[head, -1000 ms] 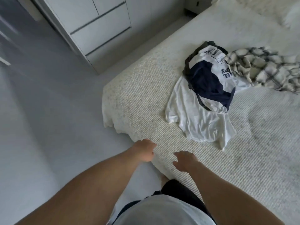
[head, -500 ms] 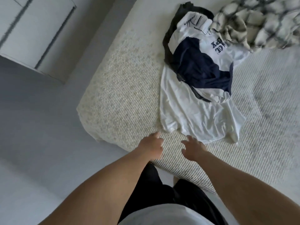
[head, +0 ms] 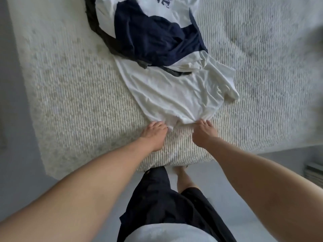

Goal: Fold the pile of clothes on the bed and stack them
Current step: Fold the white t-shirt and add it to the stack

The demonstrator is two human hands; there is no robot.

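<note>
At frame centre, the left hand [head: 154, 132] and right hand [head: 203, 131] each pinch the near hem of a white shirt [head: 174, 91] on the bed [head: 70, 95]; pulling evenly should free it from beneath the navy garment [head: 153, 39].

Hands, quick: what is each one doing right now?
Left hand: gripping the near edge of the white shirt.
Right hand: gripping the same edge, further right.

Single head-worn wide-angle view, looking steeply down, close over bed [head: 73, 95] edge, forearms in frame
</note>
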